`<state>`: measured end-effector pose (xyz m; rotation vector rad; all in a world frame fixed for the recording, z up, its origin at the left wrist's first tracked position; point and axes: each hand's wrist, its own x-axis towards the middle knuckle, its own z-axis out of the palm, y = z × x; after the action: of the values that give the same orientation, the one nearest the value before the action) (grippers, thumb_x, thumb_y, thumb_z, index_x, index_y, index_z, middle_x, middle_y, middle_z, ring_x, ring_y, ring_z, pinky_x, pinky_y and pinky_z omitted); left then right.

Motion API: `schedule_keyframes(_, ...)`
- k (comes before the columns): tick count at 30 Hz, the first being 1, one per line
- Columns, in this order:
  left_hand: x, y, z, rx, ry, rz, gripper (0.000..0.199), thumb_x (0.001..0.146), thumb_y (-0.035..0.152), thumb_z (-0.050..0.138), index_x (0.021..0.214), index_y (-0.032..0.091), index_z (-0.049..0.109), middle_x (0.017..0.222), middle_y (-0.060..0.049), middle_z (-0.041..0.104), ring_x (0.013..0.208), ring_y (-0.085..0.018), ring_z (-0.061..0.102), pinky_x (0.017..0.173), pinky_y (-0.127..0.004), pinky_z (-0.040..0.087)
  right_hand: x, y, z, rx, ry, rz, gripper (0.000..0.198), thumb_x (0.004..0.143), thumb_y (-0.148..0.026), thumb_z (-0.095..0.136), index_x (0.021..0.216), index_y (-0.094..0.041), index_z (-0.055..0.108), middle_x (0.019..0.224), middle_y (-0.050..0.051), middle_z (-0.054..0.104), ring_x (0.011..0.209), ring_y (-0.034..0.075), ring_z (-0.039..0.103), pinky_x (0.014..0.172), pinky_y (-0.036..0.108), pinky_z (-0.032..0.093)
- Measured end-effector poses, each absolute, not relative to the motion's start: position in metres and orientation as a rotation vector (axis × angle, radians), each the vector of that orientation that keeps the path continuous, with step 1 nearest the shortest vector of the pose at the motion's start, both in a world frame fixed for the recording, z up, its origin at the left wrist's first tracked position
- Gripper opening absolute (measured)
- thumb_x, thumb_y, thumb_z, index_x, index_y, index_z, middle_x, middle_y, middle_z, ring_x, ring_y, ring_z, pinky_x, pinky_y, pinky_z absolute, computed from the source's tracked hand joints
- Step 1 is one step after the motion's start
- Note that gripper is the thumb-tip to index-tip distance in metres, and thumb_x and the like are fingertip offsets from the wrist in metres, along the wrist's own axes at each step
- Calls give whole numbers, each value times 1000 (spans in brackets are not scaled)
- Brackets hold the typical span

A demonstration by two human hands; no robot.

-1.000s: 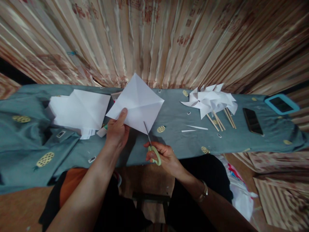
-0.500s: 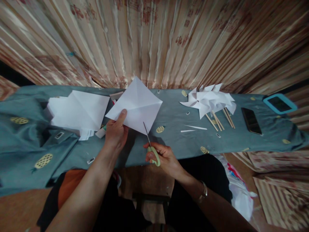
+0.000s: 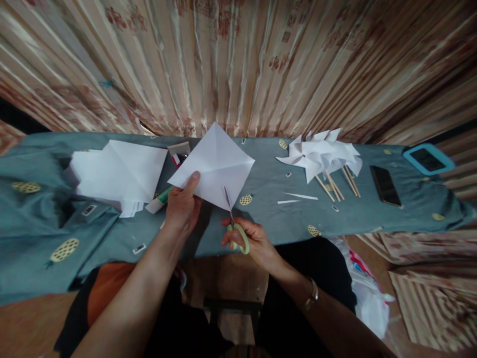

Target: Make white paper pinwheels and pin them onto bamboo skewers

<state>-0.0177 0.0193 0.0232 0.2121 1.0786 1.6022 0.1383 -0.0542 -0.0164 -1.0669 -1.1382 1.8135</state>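
Note:
My left hand (image 3: 184, 201) pinches the left part of a white square sheet of paper (image 3: 219, 161), thumb on top. The sheet is turned corner-down and shows crossing fold creases. In my right hand (image 3: 253, 241) is a pair of scissors (image 3: 240, 238) with pale green handles, fingers through the loops. One blade lies over the paper's near corner, pointing up towards the middle; the other blade is mostly hidden beneath. A stack of white paper (image 3: 119, 169) lies to the left of my left hand.
White paper pinwheels (image 3: 320, 154) on wooden sticks lie right of centre, with thin paper strips (image 3: 301, 196) before them. Further right are a black phone (image 3: 385, 185) and a blue-framed device (image 3: 428, 159). A small box (image 3: 179, 151) sits partly behind the sheet. A curtain (image 3: 223, 64) hangs behind the cloth-covered table.
The sheet and my left hand have shifted slightly right and down. The scissors have moved a little with them, still at the near corner.

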Motion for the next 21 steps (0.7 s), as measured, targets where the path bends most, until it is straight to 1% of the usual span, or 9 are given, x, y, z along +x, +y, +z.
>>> schedule_keyframes(3, -15, 17, 21, 214, 1084, 1582, 21, 87, 5, 60, 81, 22, 71, 81, 1, 76, 87, -17, 72, 82, -26, 59, 139, -52, -17, -1057, -1179, 1780, 46, 78, -59, 71, 102, -20, 67, 72, 0, 69, 59, 9, 56, 59, 24, 47)
schedule_keyframes(7, -13, 15, 17, 242, 1069, 1549, 15, 84, 9, 66, 81, 23, 70, 83, 1, 76, 84, -15, 72, 74, -22, 58, 141, -49, -17, -1056, -1243, 1721, 46, 81, -61, 67, 103, -20, 67, 72, 1, 69, 61, 11, 57, 60, 25, 48)
schedule_keyframes(10, -11, 13, 16, 242, 1056, 1540, 15, 83, 9, 68, 82, 24, 70, 82, 2, 75, 82, -14, 71, 68, -20, 57, 142, -48, -17, -1057, -1258, 1698, 48, 82, -62, 65, 102, -19, 67, 72, 1, 68, 62, 11, 57, 61, 25, 48)
schedule_keyframes(16, -9, 12, 17, 226, 1050, 1531, 16, 83, 9, 67, 85, 24, 71, 84, 1, 76, 80, -15, 70, 69, -22, 57, 142, -47, -17, -1049, -1266, 1682, 48, 82, -63, 64, 101, -19, 66, 71, 1, 67, 61, 11, 57, 60, 25, 47)
schedule_keyframes(21, -9, 12, 17, 235, 1045, 1541, 16, 84, 7, 65, 81, 22, 70, 83, 1, 75, 76, -13, 69, 67, -19, 57, 141, -46, -16, -1074, -1259, 1679, 48, 80, -63, 66, 98, -18, 65, 69, 0, 66, 59, 11, 56, 58, 24, 46)
